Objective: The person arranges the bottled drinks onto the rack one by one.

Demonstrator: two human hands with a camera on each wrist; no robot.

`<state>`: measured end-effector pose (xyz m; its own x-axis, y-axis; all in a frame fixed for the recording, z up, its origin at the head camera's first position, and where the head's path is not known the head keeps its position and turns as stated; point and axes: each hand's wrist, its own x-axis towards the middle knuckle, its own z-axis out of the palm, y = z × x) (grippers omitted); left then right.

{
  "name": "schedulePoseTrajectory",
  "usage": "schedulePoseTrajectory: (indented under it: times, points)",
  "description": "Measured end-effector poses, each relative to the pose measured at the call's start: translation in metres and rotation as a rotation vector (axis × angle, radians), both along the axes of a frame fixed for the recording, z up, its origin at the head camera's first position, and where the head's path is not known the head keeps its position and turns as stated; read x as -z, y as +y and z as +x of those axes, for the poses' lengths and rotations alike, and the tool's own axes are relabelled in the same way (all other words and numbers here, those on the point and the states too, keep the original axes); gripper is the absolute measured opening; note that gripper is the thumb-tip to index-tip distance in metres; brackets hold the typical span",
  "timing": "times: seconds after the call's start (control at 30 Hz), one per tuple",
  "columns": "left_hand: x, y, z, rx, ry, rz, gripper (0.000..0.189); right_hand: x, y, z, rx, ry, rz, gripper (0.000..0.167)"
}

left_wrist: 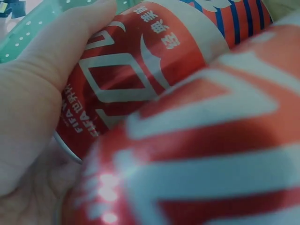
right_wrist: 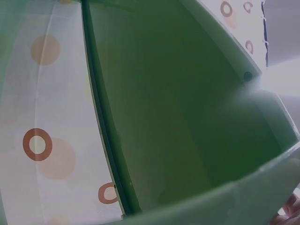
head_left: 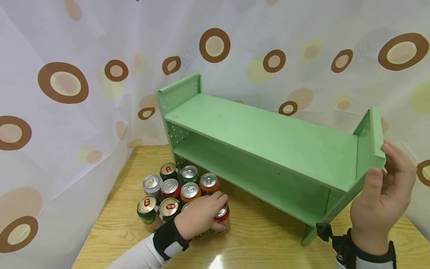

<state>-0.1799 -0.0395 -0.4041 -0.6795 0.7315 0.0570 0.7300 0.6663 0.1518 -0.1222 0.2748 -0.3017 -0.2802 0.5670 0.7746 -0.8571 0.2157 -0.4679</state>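
My left hand (head_left: 203, 215) reaches over the front of a cluster of drink cans and grips a red can (head_left: 223, 221) at its right front corner. In the left wrist view the thumb lies along this red can (left_wrist: 124, 70) with white lettering, and another red can (left_wrist: 201, 154) fills the foreground, blurred. My right hand (head_left: 384, 194) holds the right end panel of a green two-tier shelf (head_left: 262, 130), thumb in front and fingers around the outer edge. The right wrist view looks up at the shelf's green underside (right_wrist: 159, 108), with fingertips at the lower right corner.
Several more cans stand close together, among them a green-and-gold can (head_left: 147, 211), a white can (head_left: 152, 184) and an orange can (head_left: 209, 183) beside the shelf's left front. All stand on a wooden table (head_left: 262, 246). A patterned white curtain (head_left: 242, 74) hangs behind and at the left.
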Motion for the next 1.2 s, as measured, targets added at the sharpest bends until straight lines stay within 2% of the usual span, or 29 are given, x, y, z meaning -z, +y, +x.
schedulePoseTrajectory:
  times: [0.37, 0.73, 0.83, 0.97, 1.07, 1.2]
  points:
    - [-0.026, -0.006, -0.002, 0.041, -0.013, 0.035, 0.064, 0.003, 0.004, -0.002, 0.025, -0.016, 0.053, 0.051]
    - [-0.058, -0.018, -0.009, 0.022, -0.029, -0.001, 0.065, 0.004, 0.005, -0.002, 0.03, -0.01, 0.057, 0.051]
    - [-0.069, -0.022, -0.01, 0.037, -0.038, 0.022, 0.064, 0.004, 0.004, -0.002, 0.037, -0.009, 0.055, 0.051]
    - [-0.084, -0.027, -0.012, 0.062, -0.012, 0.066, 0.061, 0.003, 0.003, -0.003, 0.049, -0.004, 0.053, 0.052]
    - [-0.093, -0.03, -0.013, 0.064, 0.007, 0.097, 0.059, 0.004, 0.003, -0.003, 0.068, -0.001, 0.055, 0.052]
    - [-0.103, -0.032, -0.013, 0.059, -0.008, 0.129, 0.056, 0.004, 0.003, -0.004, 0.079, 0.002, 0.053, 0.054]
